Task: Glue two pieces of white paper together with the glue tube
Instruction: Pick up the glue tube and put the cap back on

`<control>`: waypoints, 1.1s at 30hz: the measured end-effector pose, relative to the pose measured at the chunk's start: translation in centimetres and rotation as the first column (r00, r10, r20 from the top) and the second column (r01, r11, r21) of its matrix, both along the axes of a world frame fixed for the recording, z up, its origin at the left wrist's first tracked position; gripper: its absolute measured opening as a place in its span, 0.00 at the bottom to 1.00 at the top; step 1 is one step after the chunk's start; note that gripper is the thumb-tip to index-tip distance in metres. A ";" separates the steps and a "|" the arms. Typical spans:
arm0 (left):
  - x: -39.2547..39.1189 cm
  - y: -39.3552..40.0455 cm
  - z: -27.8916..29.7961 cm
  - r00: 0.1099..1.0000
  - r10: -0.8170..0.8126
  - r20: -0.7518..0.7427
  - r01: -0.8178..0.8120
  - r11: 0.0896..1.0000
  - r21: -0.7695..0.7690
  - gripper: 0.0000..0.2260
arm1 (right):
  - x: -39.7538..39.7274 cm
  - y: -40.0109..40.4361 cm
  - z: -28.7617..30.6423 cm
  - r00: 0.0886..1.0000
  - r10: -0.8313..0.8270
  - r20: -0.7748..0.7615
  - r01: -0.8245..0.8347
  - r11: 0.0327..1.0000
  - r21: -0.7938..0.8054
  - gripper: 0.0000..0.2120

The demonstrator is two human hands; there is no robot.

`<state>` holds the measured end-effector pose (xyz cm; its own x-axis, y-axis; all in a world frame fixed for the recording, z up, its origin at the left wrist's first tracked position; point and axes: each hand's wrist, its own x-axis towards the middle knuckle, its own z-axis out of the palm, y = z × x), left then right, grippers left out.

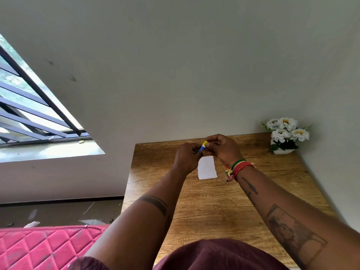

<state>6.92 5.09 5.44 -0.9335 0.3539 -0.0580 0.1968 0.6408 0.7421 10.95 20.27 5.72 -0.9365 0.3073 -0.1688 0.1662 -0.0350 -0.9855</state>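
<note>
Above a wooden table (214, 201), a left hand (187, 157) grips the blue body of a glue tube (201, 147) while the right hand (222, 148) pinches its yellow cap end. White paper (206, 169) lies flat just beneath both hands; potted flowers (285, 135) stand beyond the right hand.

The table (214, 201) has a wood-grain top in warm brown, with a smooth, lightly satin finish. On it lies a sheet of matt white paper (207, 168). The glue tube (201, 147) looks like glossy plastic, blue with a yellow end. The bracelet (236, 168) on the right wrist is woven thread with frayed ends. The flowers (286, 129) look like cloth, set in a smooth white pot (282, 152). The wall (194, 75) is matt painted plaster. The window bars (39, 106) are dark metal. The pink mattress (39, 248) is quilted cloth.
</note>
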 end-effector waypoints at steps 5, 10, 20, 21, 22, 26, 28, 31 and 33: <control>0.0 0.0 0.4 0.991 0.078 0.106 -0.090 0.989 0.115 0.12 | 0.1 -0.5 -0.4 0.990 0.142 -0.010 -0.124 0.891 0.437 0.19; 0.0 -0.2 0.3 0.968 0.136 0.211 -0.191 0.945 0.264 0.10 | 0.5 -0.9 -1.2 0.943 0.330 0.037 -0.265 0.679 0.685 0.39; 0.0 -0.2 -0.2 0.944 0.131 0.304 -0.232 0.918 0.323 0.09 | 0.1 -1.2 -2.0 0.949 0.315 0.019 -0.209 0.584 0.784 0.37; -0.1 -0.1 -0.3 0.944 0.126 0.304 -0.225 0.921 0.317 0.08 | 0.1 -1.2 -2.0 0.951 0.308 0.021 -0.206 0.585 0.784 0.36; -0.1 0.0 -0.3 0.945 0.119 0.303 -0.215 0.927 0.307 0.08 | 0.1 -1.2 -2.0 0.954 0.300 0.023 -0.204 0.585 0.785 0.35; -0.7 0.2 -0.7 0.945 0.096 0.313 -0.179 0.952 0.250 0.06 | -0.2 -0.8 -2.2 0.960 0.279 0.032 -0.198 0.591 0.782 0.31; -0.8 0.4 -0.9 0.944 0.108 0.313 -0.192 0.949 0.250 0.06 | -0.3 -0.4 -2.5 0.954 0.294 0.055 -0.229 0.601 0.766 0.35; -1.2 1.2 -1.1 0.934 0.143 0.328 -0.234 0.938 0.257 0.07 | -0.1 -0.1 -3.0 0.949 0.312 0.044 -0.266 0.719 0.642 0.44; -1.3 1.8 -1.2 0.929 0.144 0.340 -0.240 0.935 0.259 0.09 | -0.1 0.2 -3.6 0.972 0.235 0.025 -0.209 0.807 0.552 0.36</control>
